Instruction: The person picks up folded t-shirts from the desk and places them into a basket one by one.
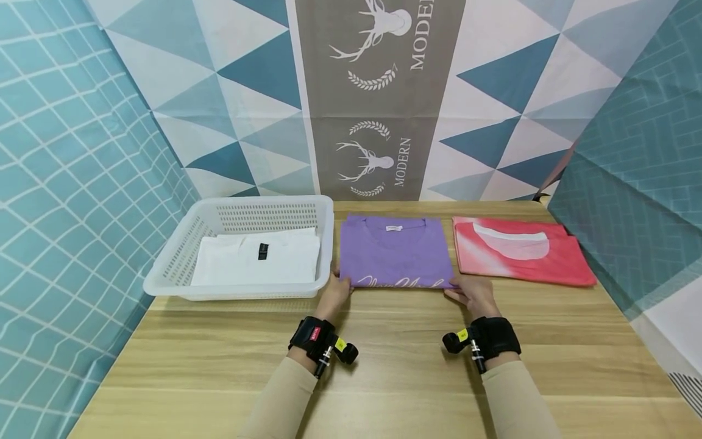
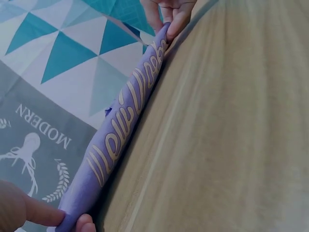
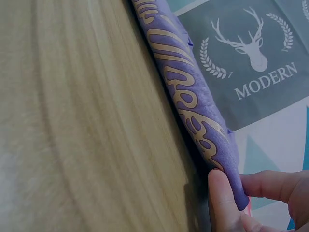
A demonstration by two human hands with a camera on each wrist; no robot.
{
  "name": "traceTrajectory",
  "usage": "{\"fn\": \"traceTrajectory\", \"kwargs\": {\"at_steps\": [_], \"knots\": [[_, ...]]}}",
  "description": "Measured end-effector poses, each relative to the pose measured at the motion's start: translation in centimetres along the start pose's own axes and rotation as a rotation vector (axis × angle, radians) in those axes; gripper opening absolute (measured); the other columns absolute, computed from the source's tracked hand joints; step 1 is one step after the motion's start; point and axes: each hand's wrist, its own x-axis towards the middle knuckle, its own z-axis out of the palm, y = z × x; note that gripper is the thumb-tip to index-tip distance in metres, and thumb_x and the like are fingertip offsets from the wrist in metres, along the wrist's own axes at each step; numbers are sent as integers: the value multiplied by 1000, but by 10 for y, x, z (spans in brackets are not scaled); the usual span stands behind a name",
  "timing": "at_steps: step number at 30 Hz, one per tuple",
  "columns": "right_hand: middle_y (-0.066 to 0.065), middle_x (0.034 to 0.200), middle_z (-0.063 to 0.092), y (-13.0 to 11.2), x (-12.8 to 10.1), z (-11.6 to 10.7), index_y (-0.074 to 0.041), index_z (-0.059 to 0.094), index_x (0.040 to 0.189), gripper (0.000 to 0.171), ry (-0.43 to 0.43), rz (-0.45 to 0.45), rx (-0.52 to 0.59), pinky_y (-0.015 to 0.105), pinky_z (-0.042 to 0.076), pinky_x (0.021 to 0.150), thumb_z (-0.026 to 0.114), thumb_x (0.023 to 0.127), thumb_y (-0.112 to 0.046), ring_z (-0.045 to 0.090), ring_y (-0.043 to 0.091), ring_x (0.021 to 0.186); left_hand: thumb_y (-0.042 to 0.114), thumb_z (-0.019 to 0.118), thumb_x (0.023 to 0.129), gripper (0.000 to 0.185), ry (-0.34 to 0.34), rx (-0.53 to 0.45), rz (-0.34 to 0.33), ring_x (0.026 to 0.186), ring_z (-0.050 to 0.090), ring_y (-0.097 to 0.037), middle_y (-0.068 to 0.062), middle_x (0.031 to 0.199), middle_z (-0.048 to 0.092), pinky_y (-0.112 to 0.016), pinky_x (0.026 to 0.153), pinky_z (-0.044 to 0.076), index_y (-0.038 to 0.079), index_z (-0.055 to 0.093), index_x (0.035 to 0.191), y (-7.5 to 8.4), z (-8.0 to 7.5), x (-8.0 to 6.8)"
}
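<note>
A folded purple T-shirt (image 1: 396,253) with pale script lettering along its near edge lies between my two hands. My left hand (image 1: 334,296) pinches its near left corner, and my right hand (image 1: 476,292) pinches the near right corner. In the left wrist view, the front fold of the purple shirt (image 2: 126,118) stretches from one hand to the other, with the edge a little off the wood. The right wrist view has the thumb (image 3: 223,198) on the near side of the fold and a finger on the far side.
Left of the purple shirt, a white plastic basket (image 1: 325,244) holds a folded white shirt (image 1: 230,261) with a black label. A folded red and pink shirt (image 1: 554,259) lies to the right on the wooden table (image 1: 406,372). Patterned cloth (image 1: 258,91) hangs behind.
</note>
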Motion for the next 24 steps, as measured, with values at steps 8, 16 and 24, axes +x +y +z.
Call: {"fn": "traceTrajectory", "kwargs": {"at_steps": [8, 16, 24], "knots": [[0, 65, 61, 8, -13, -11, 6, 58, 101, 18, -55, -23, -59, 21, 58, 64, 60, 83, 7, 64, 8, 59, 14, 48, 95, 51, -18, 122, 35, 76, 62, -15, -14, 86, 70, -19, 66, 43, -11, 39, 139, -5, -6, -18], [1, 69, 59, 18, -31, -21, 8, 58, 94, 12, -82, -64, -122, 21, 58, 63, 60, 83, 6, 64, 8, 59, 6, 52, 94, 49, -56, 99, 41, 61, 59, -9, -14, 78, 67, -17, 55, 45, -16, 39, 136, -13, -12, -31], [0, 74, 60, 27, -48, -37, 18, 57, 109, 27, -175, -93, -168, 20, 58, 65, 58, 86, 4, 63, 6, 63, -1, 55, 91, 40, -129, 43, 40, 53, 57, -6, -7, 67, 60, -20, 51, 49, -20, 45, 124, -18, -21, -48]]}}
